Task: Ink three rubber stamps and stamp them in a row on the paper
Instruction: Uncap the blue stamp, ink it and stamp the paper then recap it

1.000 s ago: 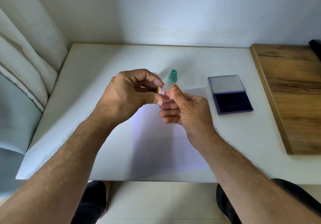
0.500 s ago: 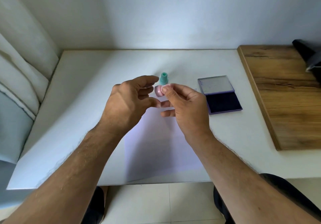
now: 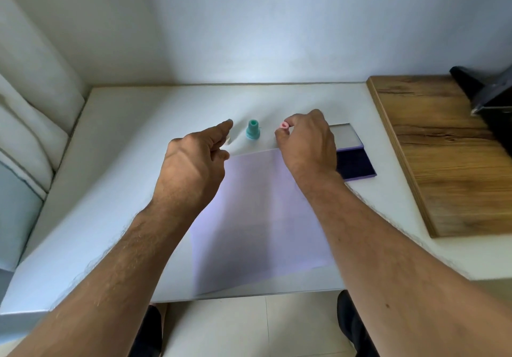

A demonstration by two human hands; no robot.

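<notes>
**Two stamps in view, ink pad half covered**

Half of the open ink pad (image 3: 357, 165) hides behind the right hand (image 3: 307, 146), which pinches a small round pink stamp (image 3: 284, 125) at its fingertips, just right of centre. A pale blurred object (image 3: 227, 141) beside the left hand (image 3: 194, 163) is too indistinct to name; that hand hovers with fingers loosely extended, gripping nothing. Between the hands a teal, bell-shaped stamp (image 3: 252, 129) stands upright on the smooth white table (image 3: 124, 163). Lilac paper (image 3: 257, 212) lies flat mid-frame. A grained wooden board (image 3: 443, 149) is cut off at right.
</notes>
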